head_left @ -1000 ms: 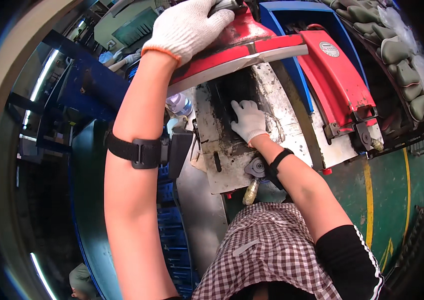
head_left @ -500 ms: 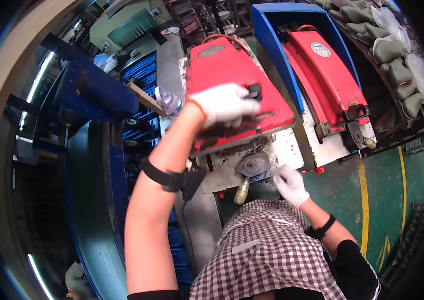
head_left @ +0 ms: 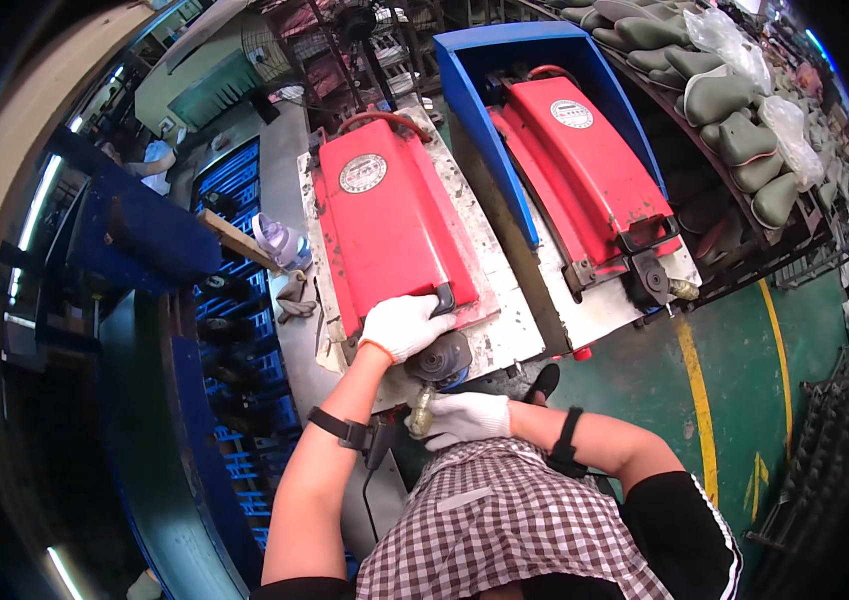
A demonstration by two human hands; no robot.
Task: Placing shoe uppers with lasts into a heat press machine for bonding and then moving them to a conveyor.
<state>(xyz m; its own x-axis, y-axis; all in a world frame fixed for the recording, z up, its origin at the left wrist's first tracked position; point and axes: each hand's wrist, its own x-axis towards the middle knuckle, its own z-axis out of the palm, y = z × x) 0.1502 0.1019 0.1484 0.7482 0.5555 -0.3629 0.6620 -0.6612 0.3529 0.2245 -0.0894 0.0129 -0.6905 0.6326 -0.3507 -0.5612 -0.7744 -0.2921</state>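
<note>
A red metal cover (head_left: 384,220) lies lowered on a worn white base plate (head_left: 499,340) in front of me. My left hand (head_left: 404,325), in a white knit glove with an orange cuff, is closed round the black handle (head_left: 444,298) at the cover's near end. Just below it sits a dark round clamp (head_left: 441,360) with a lever handle (head_left: 422,408) wrapped in yellowish tape. My right hand (head_left: 462,418), also gloved in white, has its fingers closed at that lever handle; part of the fingers is hidden behind it.
To the right stands a second red cover (head_left: 584,150) inside a blue guard (head_left: 514,40). Olive-green boots (head_left: 744,135) fill a rack at the far right. A purple-capped bottle (head_left: 282,243) and a grey glove (head_left: 294,298) lie left of the base plate, beside a blue conveyor.
The red cover was tilted up and has come down flat, my left hand staying on its handle. My right hand has moved left to the taped lever. The view has shifted too.
</note>
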